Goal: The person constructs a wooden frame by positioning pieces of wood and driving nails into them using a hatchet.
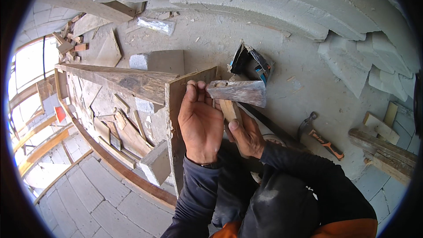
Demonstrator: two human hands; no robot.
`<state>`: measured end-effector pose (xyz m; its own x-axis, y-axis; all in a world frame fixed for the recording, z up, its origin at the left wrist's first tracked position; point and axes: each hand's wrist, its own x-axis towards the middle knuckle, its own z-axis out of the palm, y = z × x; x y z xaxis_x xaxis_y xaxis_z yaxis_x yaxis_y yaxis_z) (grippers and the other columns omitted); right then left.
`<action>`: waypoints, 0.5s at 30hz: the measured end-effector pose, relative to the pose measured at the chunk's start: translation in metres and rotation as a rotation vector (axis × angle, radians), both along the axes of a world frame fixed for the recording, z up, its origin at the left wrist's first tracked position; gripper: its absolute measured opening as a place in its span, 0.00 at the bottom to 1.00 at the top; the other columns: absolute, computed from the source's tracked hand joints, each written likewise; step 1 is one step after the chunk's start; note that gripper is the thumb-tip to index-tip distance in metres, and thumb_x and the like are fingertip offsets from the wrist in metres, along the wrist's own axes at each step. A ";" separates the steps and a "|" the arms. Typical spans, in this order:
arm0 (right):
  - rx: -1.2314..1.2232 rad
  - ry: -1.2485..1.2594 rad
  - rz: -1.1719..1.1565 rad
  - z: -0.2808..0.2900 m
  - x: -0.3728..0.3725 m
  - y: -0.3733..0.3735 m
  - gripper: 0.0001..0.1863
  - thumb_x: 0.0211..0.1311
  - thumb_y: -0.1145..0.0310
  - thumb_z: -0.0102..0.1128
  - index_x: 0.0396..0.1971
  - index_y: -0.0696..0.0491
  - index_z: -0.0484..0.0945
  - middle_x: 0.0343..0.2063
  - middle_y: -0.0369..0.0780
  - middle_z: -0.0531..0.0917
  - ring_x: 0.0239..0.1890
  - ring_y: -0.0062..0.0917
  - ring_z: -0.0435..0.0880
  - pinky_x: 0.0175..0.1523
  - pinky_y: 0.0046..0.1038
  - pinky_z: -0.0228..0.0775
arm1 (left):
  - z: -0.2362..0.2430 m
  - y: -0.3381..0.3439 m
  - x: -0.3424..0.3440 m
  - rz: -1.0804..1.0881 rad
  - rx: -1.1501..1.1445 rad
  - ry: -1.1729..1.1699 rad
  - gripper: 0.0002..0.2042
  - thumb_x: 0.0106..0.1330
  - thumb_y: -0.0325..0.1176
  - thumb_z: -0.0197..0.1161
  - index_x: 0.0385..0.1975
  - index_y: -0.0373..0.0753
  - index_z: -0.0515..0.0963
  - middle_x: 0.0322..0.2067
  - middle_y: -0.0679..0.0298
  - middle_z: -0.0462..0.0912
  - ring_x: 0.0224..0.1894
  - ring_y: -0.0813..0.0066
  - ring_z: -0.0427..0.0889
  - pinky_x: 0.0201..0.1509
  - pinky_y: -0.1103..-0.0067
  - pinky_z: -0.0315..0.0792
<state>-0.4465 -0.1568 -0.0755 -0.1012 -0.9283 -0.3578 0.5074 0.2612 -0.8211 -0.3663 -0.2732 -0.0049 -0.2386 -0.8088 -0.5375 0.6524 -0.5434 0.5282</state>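
My right hand [247, 137] is wrapped around the wooden handle of a hatchet [238, 93], whose worn grey metal head lies across the fingers of my left hand. My left hand [202, 125] is turned palm up, with thumb and fingertips pinched together at the face of an upright plywood board [174, 123]. Whatever is in that pinch is too small to make out. Against the board's other side, a rough wooden plank [119, 79] meets it near the top.
A claw hammer [324, 141] with an orange and black handle lies on the floor to the right. Beyond the hatchet stands a torn open box [251, 61]. Pale blocks [156, 163] prop the plank and board. Wood scraps [125, 128] litter the left; timber [383, 154] lies far right.
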 end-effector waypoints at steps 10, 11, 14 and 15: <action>-0.077 0.127 -0.005 -0.010 -0.002 -0.013 0.40 0.78 0.36 0.51 0.66 0.61 0.73 0.40 0.51 0.86 0.43 0.38 0.88 0.49 0.38 0.77 | 0.001 -0.001 0.000 0.021 0.052 -0.051 0.08 0.78 0.37 0.65 0.50 0.44 0.84 0.48 0.69 0.89 0.58 0.71 0.80 0.71 0.67 0.68; -0.082 0.131 -0.011 -0.011 -0.002 -0.013 0.40 0.78 0.36 0.52 0.67 0.61 0.73 0.44 0.52 0.87 0.47 0.40 0.88 0.52 0.39 0.77 | 0.001 -0.001 0.000 0.024 0.059 -0.063 0.09 0.78 0.38 0.65 0.50 0.44 0.84 0.48 0.69 0.89 0.58 0.71 0.80 0.72 0.67 0.68; -0.099 0.154 -0.027 -0.016 -0.002 -0.014 0.40 0.77 0.37 0.53 0.66 0.62 0.74 0.52 0.56 0.85 0.56 0.47 0.86 0.60 0.41 0.76 | 0.004 -0.001 0.000 0.034 0.080 -0.091 0.09 0.78 0.39 0.65 0.51 0.44 0.84 0.49 0.69 0.88 0.59 0.70 0.79 0.72 0.67 0.67; -0.102 0.173 -0.020 -0.018 -0.004 -0.015 0.40 0.77 0.37 0.53 0.66 0.62 0.74 0.53 0.56 0.85 0.58 0.48 0.85 0.62 0.42 0.75 | 0.004 -0.001 0.000 0.039 0.088 -0.096 0.10 0.78 0.39 0.64 0.51 0.44 0.83 0.50 0.69 0.88 0.59 0.70 0.79 0.72 0.67 0.67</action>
<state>-0.4502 -0.1714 -0.0932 -0.1714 -0.9562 -0.2374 0.3607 0.1634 -0.9183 -0.3664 -0.2737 -0.0008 -0.1523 -0.7650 -0.6257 0.6229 -0.5659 0.5402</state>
